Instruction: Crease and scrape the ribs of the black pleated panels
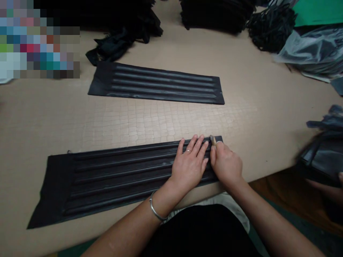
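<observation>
A long black ribbed panel, with raised ridges along its length, lies near the front edge of the table. My left hand rests flat on its right part, fingers stretched out and slightly apart. Close beside it, my right hand is closed around a small tool with a tan handle and metal tip. The tip meets the panel's far edge near its right end; the exact kind of tool is too small to tell. My right fist covers part of the panel's right end.
A second black ribbed panel lies farther back on the tan table. Behind it are stacks of black material, a bundle of black strips and clear plastic. At right, another person's hand shows near dark pieces.
</observation>
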Tool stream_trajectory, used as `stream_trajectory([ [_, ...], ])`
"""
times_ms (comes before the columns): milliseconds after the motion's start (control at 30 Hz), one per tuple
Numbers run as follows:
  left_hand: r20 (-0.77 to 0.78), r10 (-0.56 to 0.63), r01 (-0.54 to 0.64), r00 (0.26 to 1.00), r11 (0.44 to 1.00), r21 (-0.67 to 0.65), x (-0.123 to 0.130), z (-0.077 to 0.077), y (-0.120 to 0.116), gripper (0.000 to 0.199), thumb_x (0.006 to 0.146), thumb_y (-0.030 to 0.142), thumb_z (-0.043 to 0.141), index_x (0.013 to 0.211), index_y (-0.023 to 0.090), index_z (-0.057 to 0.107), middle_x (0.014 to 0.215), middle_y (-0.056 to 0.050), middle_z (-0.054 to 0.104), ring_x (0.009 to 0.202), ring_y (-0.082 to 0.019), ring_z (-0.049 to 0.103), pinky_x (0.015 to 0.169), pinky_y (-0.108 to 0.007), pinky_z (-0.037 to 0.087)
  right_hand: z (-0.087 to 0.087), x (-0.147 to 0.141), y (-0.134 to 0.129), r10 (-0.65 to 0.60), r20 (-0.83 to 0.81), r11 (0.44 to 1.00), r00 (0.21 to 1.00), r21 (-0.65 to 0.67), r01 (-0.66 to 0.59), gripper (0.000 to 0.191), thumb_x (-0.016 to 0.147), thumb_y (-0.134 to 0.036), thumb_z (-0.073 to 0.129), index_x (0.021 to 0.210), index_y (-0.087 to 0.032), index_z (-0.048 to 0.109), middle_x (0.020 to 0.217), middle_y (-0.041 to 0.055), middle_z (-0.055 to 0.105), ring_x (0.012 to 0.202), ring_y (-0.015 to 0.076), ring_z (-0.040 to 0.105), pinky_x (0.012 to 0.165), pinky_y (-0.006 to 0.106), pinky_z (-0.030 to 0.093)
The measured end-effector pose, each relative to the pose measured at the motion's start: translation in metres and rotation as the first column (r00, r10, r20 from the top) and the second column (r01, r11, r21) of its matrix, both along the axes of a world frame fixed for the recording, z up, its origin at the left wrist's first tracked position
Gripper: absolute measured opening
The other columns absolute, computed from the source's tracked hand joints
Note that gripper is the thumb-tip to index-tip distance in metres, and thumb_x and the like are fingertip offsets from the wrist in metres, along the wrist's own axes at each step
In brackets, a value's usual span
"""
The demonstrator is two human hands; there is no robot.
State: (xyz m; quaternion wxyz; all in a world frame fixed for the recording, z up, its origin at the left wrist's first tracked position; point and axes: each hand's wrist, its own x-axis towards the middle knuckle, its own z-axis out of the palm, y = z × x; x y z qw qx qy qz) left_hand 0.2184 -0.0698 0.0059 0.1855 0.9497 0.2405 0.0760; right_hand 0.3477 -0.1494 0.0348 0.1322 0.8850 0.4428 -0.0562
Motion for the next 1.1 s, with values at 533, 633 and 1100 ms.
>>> stream_trajectory([
  [533,0.018,0.035,-0.035,0.999,0.999,-0.025,-0.014,0.005,0.026,0.046,0.103,0.018,0.044,0.148,0.012,0.05,0.16,-0.011,0.048,0.15,-0.026,0.041,0.126,-0.046,0.032,-0.013,0.116,0.002,-0.059,-0.033,0.973,0.998,0.222,0.065,0.037,0.107,-0.04,0.035,0.104,-0.014,0.062,0.082,0.0132,0.067,0.069,0.0215,0.056,0.061,0.032,0.025],
  [633,-0.001,0.05,-0.05,0.999,0.999,0.021,-0.002,0.016,0.04,0.034,0.102,0.02,0.052,0.134,0.013,0.059,0.141,-0.013,0.062,0.133,-0.027,0.055,0.113,-0.044,0.046,-0.021,0.119,-0.03,-0.067,-0.084,0.956,0.994,0.279,0.088,0.034,0.105,-0.042,0.039,0.094,-0.017,0.06,0.071,0.0066,0.059,0.06,0.018,0.046,0.058,0.031,0.021],
  [1100,0.045,-0.153,0.155,0.987,0.986,-0.058,0.009,0.016,0.014,0.014,0.1,0.029,0.063,0.11,0.019,0.06,0.117,-0.006,0.063,0.107,-0.024,0.056,0.092,-0.039,0.051,-0.032,0.104,-0.055,-0.099,-0.11,0.903,0.989,0.407,0.136,0.032,0.101,-0.045,0.046,0.084,-0.02,0.056,0.065,0.0009,0.047,0.055,0.0132,0.023,0.059,0.031,0.014],
])
